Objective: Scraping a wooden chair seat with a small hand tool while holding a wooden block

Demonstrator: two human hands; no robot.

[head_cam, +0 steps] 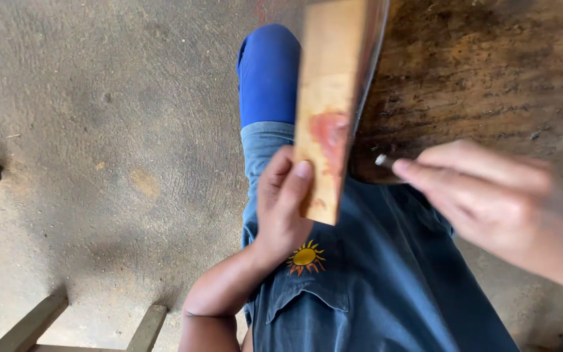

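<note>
Bare concrete floor (99,163) spreads below my lap. My left hand (281,202) is closed around the lower end of a flat wooden board (326,111), held upright against a dark worn tabletop (490,72). My right hand (490,202) pinches a small pale-tipped tool (382,160), its tip just beside the board.

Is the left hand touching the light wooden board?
Touching. The head view shows the left hand with fingers pressed flat on the light wooden board.
</note>
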